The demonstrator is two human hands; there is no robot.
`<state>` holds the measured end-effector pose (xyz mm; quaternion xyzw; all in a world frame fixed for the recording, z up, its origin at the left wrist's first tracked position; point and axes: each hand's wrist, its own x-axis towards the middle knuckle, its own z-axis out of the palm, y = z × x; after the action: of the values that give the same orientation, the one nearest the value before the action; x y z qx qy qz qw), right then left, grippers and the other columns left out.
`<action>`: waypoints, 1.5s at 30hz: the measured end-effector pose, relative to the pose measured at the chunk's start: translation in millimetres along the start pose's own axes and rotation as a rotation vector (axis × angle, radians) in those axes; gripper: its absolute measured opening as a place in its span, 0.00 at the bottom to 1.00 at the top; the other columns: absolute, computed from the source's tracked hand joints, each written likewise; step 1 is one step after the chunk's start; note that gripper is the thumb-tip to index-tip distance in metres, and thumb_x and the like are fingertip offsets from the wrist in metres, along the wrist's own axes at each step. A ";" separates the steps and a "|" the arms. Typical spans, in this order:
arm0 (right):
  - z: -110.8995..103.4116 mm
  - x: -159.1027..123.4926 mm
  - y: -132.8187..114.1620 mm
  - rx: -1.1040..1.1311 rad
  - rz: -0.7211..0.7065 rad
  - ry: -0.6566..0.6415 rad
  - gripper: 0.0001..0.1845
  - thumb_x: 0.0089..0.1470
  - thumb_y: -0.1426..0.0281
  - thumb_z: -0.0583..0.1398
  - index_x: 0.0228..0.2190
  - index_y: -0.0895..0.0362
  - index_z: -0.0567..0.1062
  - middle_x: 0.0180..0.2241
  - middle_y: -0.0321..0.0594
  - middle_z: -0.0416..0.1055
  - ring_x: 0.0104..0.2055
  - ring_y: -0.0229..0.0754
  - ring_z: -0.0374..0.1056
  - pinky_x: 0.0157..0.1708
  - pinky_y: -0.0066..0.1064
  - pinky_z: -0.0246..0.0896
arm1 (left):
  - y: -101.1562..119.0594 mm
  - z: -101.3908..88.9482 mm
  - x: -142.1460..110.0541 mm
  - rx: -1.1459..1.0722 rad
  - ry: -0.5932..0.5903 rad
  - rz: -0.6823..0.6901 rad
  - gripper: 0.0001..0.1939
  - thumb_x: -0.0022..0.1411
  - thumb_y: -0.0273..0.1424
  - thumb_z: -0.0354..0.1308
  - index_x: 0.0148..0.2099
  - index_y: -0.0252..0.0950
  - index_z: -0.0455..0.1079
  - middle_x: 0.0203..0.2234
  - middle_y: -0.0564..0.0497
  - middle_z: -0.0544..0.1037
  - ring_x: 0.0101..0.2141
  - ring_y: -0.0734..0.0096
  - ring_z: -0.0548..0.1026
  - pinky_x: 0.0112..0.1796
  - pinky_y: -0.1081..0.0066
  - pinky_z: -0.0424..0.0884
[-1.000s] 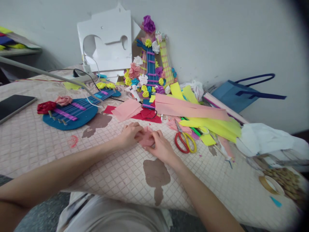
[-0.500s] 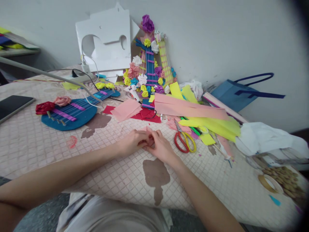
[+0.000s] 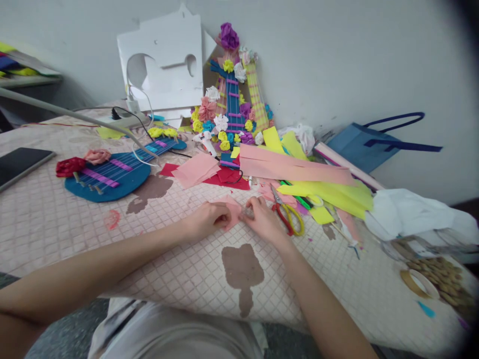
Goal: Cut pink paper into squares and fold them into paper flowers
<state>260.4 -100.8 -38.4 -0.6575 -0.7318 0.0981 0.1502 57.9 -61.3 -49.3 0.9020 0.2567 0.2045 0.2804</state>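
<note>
A small pink paper piece (image 3: 234,209) lies between my hands on the quilted tablecloth. My left hand (image 3: 205,219) is closed on its left side, fingers curled. At the paper's right edge, my right hand (image 3: 262,219) pinches with thumb and finger. Just right of that hand lie scissors (image 3: 286,217) with one red and one yellow handle, partly covered by the hand. Beyond my hands is a stack of pink paper squares (image 3: 196,169) on top of red paper (image 3: 228,178).
A blue paper guitar (image 3: 112,174) with paper flowers lies at left, near a dark tablet (image 3: 22,164). Flower-covered guitars (image 3: 232,99) lean on the wall. Pink strips (image 3: 295,167), yellow paper (image 3: 333,194), a glue gun (image 3: 205,142) and a tape roll (image 3: 419,284) are around.
My hands have moved apart, the right one shifting right toward the scissors. The pink paper, mostly covered before, now shows spread flat between them.
</note>
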 end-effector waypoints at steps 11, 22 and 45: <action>6.0 -2.4 -16.3 0.321 -0.330 -0.107 0.05 0.51 0.76 0.56 0.30 0.55 0.66 0.32 0.34 0.66 0.34 0.37 0.64 0.35 0.27 0.58 | -3.3 0.6 -0.7 -0.022 0.040 -0.056 0.04 0.54 0.24 0.53 0.35 0.35 0.65 0.28 0.53 0.73 0.29 0.74 0.70 0.31 0.75 0.64; 12.8 -4.3 -21.1 0.341 -0.302 -0.124 0.06 0.48 0.79 0.57 0.28 0.56 0.67 0.31 0.34 0.67 0.33 0.36 0.64 0.34 0.26 0.58 | -39.9 -35.6 -4.0 0.186 0.078 -0.271 0.06 0.49 0.27 0.54 0.34 0.34 0.67 0.25 0.52 0.73 0.26 0.74 0.69 0.26 0.76 0.61; 27.7 34.8 9.3 0.260 -0.056 0.101 0.02 0.50 0.71 0.57 0.27 0.56 0.69 0.30 0.36 0.68 0.31 0.38 0.63 0.30 0.28 0.54 | -32.1 -17.4 20.9 0.143 0.214 -0.343 0.04 0.53 0.30 0.55 0.28 0.34 0.67 0.24 0.51 0.73 0.25 0.72 0.68 0.26 0.73 0.58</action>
<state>256.3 -63.7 -64.3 -0.6157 -0.7226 0.1548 0.2735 54.2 -19.4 -51.0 0.8359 0.4486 0.2298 0.2172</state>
